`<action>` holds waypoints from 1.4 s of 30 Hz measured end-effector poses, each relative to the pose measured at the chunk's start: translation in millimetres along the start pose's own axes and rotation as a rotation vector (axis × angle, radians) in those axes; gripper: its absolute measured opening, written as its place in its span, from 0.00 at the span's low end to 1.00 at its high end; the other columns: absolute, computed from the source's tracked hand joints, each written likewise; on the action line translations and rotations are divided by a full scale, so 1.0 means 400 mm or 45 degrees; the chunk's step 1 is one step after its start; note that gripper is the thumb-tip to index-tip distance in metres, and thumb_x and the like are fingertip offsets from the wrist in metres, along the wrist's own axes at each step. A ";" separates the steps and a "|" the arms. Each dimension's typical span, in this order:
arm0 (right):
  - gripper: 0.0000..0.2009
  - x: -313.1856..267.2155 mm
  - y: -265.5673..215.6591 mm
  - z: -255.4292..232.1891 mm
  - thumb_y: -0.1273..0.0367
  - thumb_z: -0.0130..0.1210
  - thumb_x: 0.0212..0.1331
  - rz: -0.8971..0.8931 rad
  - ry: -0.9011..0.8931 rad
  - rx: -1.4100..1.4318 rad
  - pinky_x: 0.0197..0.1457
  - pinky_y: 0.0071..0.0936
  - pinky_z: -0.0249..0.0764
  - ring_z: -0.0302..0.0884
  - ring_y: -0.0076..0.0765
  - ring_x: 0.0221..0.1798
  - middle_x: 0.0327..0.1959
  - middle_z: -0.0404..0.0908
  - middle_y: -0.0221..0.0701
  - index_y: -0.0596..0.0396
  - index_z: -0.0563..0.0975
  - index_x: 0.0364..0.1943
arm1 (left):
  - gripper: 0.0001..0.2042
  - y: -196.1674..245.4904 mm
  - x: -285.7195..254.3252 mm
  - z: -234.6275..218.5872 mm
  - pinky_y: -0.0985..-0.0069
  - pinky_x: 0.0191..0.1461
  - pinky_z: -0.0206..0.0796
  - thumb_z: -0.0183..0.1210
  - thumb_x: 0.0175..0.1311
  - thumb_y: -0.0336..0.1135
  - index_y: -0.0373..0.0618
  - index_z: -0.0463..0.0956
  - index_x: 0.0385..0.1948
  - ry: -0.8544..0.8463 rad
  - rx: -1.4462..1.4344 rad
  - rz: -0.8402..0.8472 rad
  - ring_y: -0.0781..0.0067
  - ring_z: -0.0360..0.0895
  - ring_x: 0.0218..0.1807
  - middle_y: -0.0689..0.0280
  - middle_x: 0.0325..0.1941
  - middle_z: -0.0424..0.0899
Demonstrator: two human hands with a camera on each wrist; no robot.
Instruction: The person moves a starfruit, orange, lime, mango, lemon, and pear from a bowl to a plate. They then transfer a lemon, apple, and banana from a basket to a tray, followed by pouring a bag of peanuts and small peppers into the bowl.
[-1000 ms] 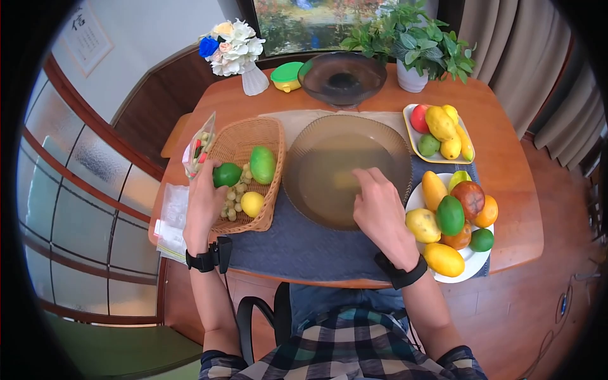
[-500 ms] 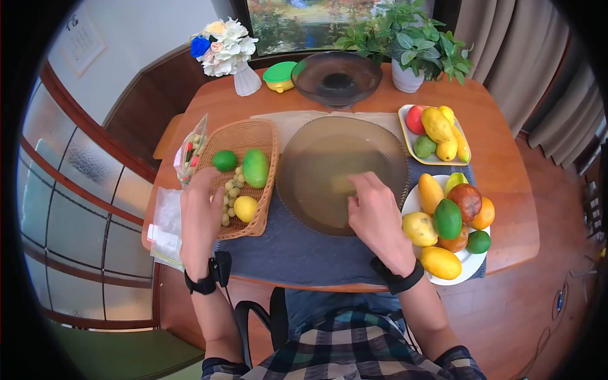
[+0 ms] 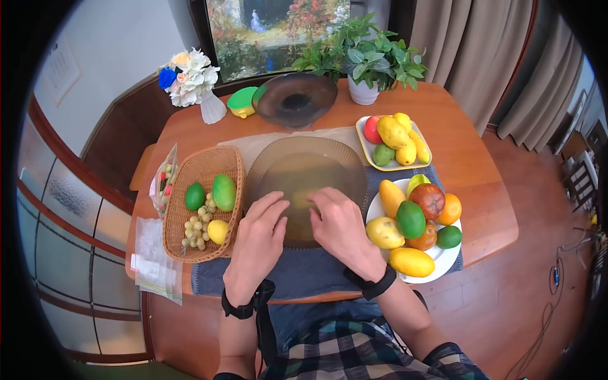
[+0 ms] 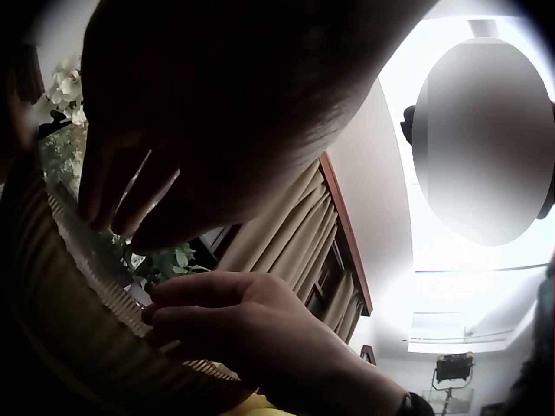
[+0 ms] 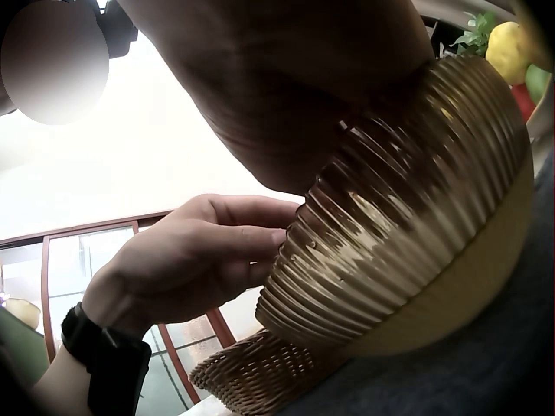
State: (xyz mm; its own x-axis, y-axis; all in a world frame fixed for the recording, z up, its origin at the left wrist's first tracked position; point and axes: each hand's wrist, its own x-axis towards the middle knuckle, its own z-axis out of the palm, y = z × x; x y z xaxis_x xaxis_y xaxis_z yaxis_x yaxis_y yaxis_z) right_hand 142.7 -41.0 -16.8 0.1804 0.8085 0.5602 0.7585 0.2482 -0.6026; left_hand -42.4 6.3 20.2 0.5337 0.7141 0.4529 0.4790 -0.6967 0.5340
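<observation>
Both hands are held over the near part of a large ribbed, amber-tinted glass bowl (image 3: 278, 161), close to each other. My left hand (image 3: 256, 244) has loosely bent fingers and nothing visible in them. The right hand (image 3: 342, 221) faces it, likewise relaxed, fingertips over the bowl. In the right wrist view the left hand (image 5: 182, 260) is right at the ribbed bowl wall (image 5: 399, 234). To the left, a wicker basket (image 3: 180, 174) holds a green lime-like fruit (image 3: 194, 196), a green mango (image 3: 223, 192), grapes (image 3: 199, 225) and a lemon (image 3: 218, 232).
At right stand a white plate (image 3: 446, 263) of mixed fruit and a smaller yellow-edged tray (image 3: 383, 166) of fruit. Plastic bags (image 3: 155, 259) lie left. Behind are a dark glass bowl (image 3: 294, 104), a green-lidded container (image 3: 242, 101), a flower vase (image 3: 212, 107) and a potted plant (image 3: 363, 88).
The left hand has left the green fruit in the basket and moved right to the glass bowl. My right hand stays over the bowl. The head view has shifted.
</observation>
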 end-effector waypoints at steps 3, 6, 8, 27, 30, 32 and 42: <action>0.12 -0.003 -0.001 0.004 0.80 0.63 0.54 -0.020 0.005 0.006 0.55 0.49 0.82 0.86 0.58 0.48 0.42 0.87 0.46 0.62 0.86 0.44 | 0.14 -0.006 -0.008 0.007 0.61 0.68 0.76 0.66 0.66 0.20 0.34 0.85 0.53 -0.006 -0.022 -0.026 0.46 0.85 0.64 0.51 0.63 0.87; 0.13 -0.004 0.002 0.006 0.81 0.62 0.53 -0.038 0.011 -0.010 0.55 0.49 0.82 0.86 0.58 0.48 0.42 0.87 0.47 0.62 0.86 0.44 | 0.14 -0.013 -0.019 0.018 0.61 0.68 0.76 0.65 0.66 0.20 0.34 0.85 0.53 -0.008 -0.035 -0.058 0.45 0.85 0.63 0.51 0.63 0.87; 0.13 -0.004 0.003 0.007 0.81 0.61 0.53 -0.038 0.011 -0.006 0.55 0.50 0.82 0.86 0.58 0.48 0.42 0.87 0.47 0.63 0.86 0.43 | 0.14 -0.021 -0.025 0.025 0.61 0.68 0.76 0.65 0.66 0.20 0.34 0.85 0.53 -0.003 -0.039 -0.074 0.45 0.85 0.63 0.51 0.63 0.87; 0.12 -0.011 0.003 0.010 0.84 0.58 0.53 -0.031 -0.005 0.085 0.54 0.50 0.83 0.86 0.62 0.48 0.42 0.87 0.51 0.67 0.85 0.42 | 0.14 -0.033 -0.040 0.046 0.59 0.68 0.76 0.66 0.65 0.21 0.35 0.85 0.52 -0.043 -0.061 -0.054 0.43 0.84 0.64 0.49 0.62 0.86; 0.12 -0.014 0.000 0.013 0.84 0.58 0.53 -0.030 -0.011 0.090 0.54 0.51 0.83 0.86 0.62 0.48 0.42 0.86 0.50 0.66 0.85 0.42 | 0.14 -0.033 -0.043 0.043 0.59 0.69 0.76 0.66 0.65 0.21 0.35 0.85 0.52 -0.052 -0.044 -0.037 0.43 0.83 0.64 0.49 0.62 0.86; 0.13 -0.016 0.005 0.016 0.84 0.57 0.51 -0.064 0.009 0.087 0.55 0.50 0.82 0.85 0.61 0.49 0.42 0.86 0.50 0.66 0.85 0.41 | 0.14 -0.029 -0.037 0.042 0.58 0.69 0.76 0.66 0.64 0.21 0.35 0.85 0.52 -0.054 -0.050 -0.005 0.43 0.83 0.64 0.49 0.62 0.86; 0.12 -0.024 0.002 0.019 0.84 0.58 0.51 -0.088 0.035 0.054 0.56 0.48 0.80 0.83 0.58 0.49 0.42 0.84 0.47 0.66 0.84 0.41 | 0.19 0.178 -0.013 -0.129 0.51 0.64 0.76 0.61 0.59 0.15 0.37 0.82 0.54 0.314 0.474 0.407 0.41 0.81 0.64 0.47 0.61 0.83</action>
State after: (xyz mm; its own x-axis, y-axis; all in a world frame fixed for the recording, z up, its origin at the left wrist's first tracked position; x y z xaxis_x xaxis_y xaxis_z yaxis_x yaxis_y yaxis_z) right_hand 136.8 -44.3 -26.9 0.1464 0.7736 0.6165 0.7424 0.3259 -0.5853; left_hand -47.2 -43.5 92.6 0.5353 0.4264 0.7291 0.5581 -0.8265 0.0736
